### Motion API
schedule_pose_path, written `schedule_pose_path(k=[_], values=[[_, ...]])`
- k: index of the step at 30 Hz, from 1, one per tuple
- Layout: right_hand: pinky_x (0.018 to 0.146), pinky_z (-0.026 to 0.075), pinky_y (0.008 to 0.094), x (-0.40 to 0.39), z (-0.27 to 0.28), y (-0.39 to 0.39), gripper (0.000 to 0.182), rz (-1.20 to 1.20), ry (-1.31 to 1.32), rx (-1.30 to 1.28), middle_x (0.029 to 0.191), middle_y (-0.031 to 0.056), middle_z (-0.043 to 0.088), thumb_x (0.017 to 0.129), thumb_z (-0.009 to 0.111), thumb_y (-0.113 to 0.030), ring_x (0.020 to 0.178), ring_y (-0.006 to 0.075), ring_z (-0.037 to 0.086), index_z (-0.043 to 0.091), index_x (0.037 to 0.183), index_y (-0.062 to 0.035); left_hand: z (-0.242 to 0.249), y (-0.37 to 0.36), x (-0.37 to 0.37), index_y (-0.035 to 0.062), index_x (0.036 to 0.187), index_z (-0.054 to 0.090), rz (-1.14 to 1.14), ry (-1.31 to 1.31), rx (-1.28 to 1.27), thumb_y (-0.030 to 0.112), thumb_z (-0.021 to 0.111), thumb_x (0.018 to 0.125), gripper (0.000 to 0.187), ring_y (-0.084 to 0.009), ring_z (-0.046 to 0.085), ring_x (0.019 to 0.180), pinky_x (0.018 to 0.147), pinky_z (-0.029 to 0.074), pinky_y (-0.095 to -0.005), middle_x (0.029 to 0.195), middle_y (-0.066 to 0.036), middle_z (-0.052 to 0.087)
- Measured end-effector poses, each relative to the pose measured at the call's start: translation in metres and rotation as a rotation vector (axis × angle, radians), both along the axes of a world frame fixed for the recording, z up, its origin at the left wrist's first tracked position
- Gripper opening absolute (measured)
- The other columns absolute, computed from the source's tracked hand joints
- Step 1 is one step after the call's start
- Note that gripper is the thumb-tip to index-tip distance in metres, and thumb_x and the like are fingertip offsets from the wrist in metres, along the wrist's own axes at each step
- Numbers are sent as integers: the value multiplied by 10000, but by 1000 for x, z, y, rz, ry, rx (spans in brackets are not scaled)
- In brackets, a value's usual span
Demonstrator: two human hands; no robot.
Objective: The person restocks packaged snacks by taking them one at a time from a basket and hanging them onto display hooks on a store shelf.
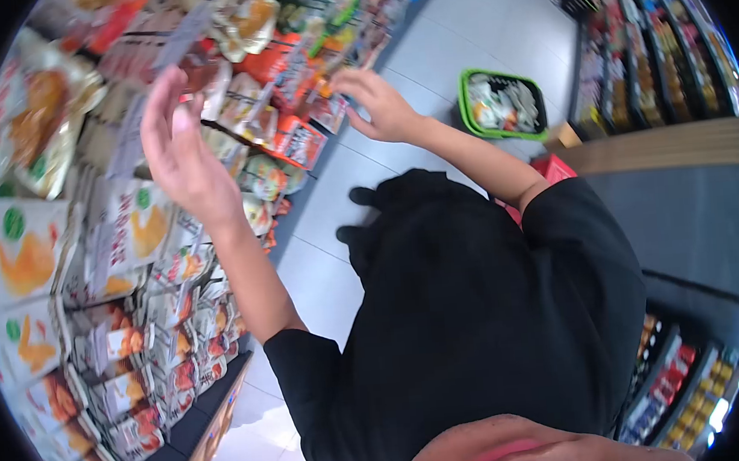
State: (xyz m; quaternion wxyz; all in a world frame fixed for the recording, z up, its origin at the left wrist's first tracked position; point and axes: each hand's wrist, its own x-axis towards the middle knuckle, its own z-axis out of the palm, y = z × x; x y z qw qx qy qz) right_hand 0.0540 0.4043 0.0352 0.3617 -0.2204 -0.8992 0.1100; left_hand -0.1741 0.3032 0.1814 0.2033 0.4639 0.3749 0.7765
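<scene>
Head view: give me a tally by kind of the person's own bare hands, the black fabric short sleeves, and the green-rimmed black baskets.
Bare hands: 2 (left hand, right hand)
Black fabric short sleeves: 2 (left sleeve, right sleeve)
Green-rimmed black basket: 1
Total: 5
The shelf packets overlap and blur too much to count.

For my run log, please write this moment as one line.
left hand: open, near packets | right hand: at packets, hold unclear | basket: on floor, packages inside
</scene>
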Motion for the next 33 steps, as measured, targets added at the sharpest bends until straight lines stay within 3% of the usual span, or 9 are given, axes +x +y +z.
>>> schedule_pose_path(k=[3,7,10,12,13,15,21,28,33], values=[[931,422,425,110,-123,-11,478,-23,-390,-351,1207,173,478,798,585,-100,1113,340,493,449,1255,-58,-92,-8,10,5,1115,544,-181,-239,-221,212,498,920,289,-228,555,1070,920,416,-366,1118,-149,596],[948,428,411,280,-254,-38,410,-315,-806,-916,1123,219,584,785,589,-225,1107,350,528,575,1136,-12,-271,-41,29,84,1175,556,-177,-618,-937,331,551,906,366,-163,547,1037,923,384,-337,1096,-54,603],[731,517,396,379,-331,-73,339,-551,-646,-1244,924,174,647,790,577,-226,862,287,635,597,1052,-12,-470,-134,28,112,1060,579,-196,-664,-1236,368,555,885,310,-134,563,904,743,439,-270,1014,-12,600],[666,532,375,413,-348,-86,308,-619,-571,-1476,883,149,655,791,571,-218,808,249,651,613,1012,-7,-471,-188,74,87,1034,554,-85,-1146,-1365,272,552,868,248,-158,592,842,682,491,-267,999,-43,603],[630,532,350,423,-344,-97,292,-719,-486,-1582,858,132,652,801,562,-214,776,222,651,618,990,1,-464,-208,101,52,1104,534,75,-1217,-1440,261,535,864,318,-179,597,839,719,501,-280,1029,-67,594],[594,531,324,449,-357,-102,278,-820,-373,-1705,834,115,650,810,553,-211,743,195,650,624,968,8,-553,-289,115,41,1129,539,224,-1115,-1504,251,520,864,339,-184,595,848,741,493,-302,1055,-87,589],[671,534,324,513,-387,-108,259,-740,32,-1612,845,116,653,875,535,-207,725,197,640,618,992,9,-519,-266,206,47,1114,549,-132,-753,-1862,249,510,868,321,-186,592,862,743,486,-310,1051,-80,590],[546,438,294,579,-417,-142,232,-997,385,-1860,862,43,637,862,542,-269,724,150,612,608,1004,-98,-414,-69,273,111,1165,560,-326,-3,-1623,367,513,908,366,-163,574,938,796,448,-327,1067,-26,603],[546,437,293,581,-438,-165,233,-1177,582,-1893,846,24,630,846,536,-271,702,135,599,617,998,-113,-387,43,297,139,1212,538,-457,108,-1614,341,500,932,347,-129,590,957,807,425,-329,1092,-13,624]])
